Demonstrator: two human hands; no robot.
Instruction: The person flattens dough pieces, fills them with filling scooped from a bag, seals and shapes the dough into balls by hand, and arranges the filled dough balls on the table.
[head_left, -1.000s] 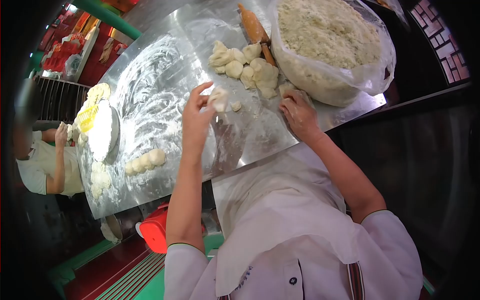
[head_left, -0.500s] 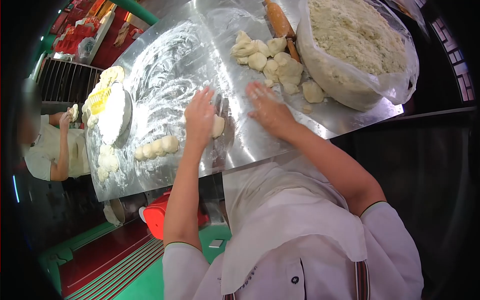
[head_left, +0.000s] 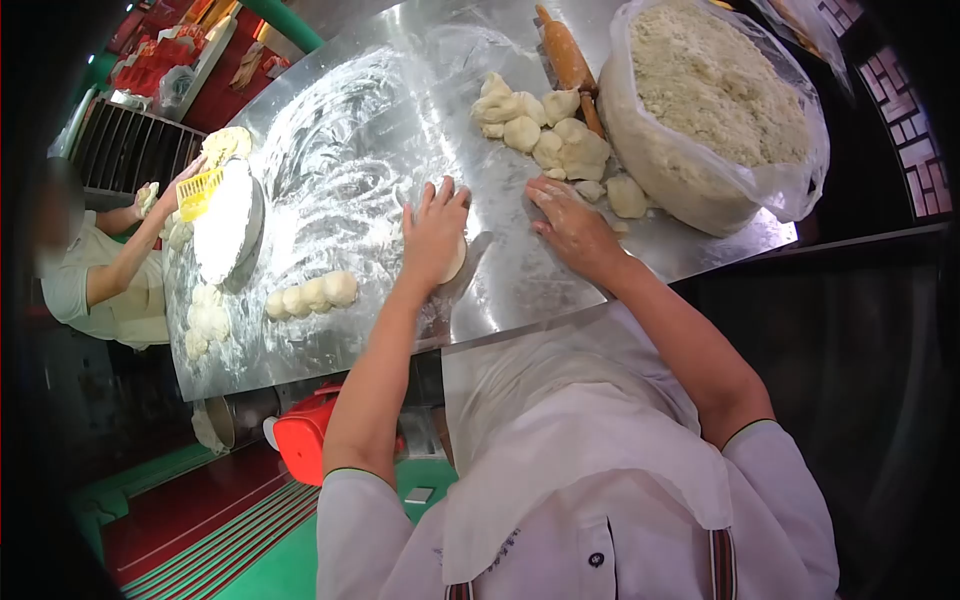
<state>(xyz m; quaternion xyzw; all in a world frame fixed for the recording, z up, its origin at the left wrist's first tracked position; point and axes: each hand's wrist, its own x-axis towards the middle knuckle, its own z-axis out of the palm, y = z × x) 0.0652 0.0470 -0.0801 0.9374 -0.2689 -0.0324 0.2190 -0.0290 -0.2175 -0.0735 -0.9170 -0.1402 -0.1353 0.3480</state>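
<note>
My left hand lies palm down with fingers spread over a flattened dough piece, whose pale edge shows at the right of the palm. My right hand rests near the metal tabletop, its fingers close together beside small dough lumps; whether anything is under it is hidden. Beyond it sits a cluster of dough balls, with one separate ball at its right. A row of joined dough balls lies left of my left forearm.
A large plastic-lined tub of pale filling stands at the right, beside a wooden rolling pin. On the left are a white flour tray, a yellow basket and more dough. A co-worker reaches over there.
My left hand has let go of the dough, which now lies flattened under it. My right hand moved away from the right-hand dough, then down near the lumps. The co-worker's arm reaches further in.
</note>
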